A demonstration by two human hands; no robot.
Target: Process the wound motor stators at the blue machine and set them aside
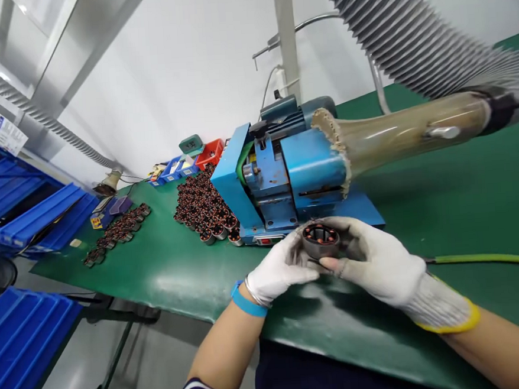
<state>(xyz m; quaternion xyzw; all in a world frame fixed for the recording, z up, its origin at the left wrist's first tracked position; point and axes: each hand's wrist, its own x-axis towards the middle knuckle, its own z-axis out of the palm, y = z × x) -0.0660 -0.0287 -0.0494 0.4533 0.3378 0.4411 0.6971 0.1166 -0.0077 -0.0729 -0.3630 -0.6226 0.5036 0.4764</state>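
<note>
Between my two gloved hands I hold a motor stator (320, 243), a grey metal ring with copper windings and black insulation inside. My left hand (285, 267), in a white glove with a blue band at the wrist, grips its left side. On the other side, my right hand (373, 260) closes on the ring, its bare thumb tip at the front. Dark smudges mark both gloves. Just behind the hands stands a blue belt-driven machine (280, 175) with a red switch (266, 241) low on its front.
A large pile of stators (204, 204) sits left of the machine; a smaller group (120, 231) lies farther left. An extraction pipe (410, 130) and grey hose (399, 36) reach right. A green air line (490, 258) crosses the green table (167, 278). Blue bins (43, 221) stand left.
</note>
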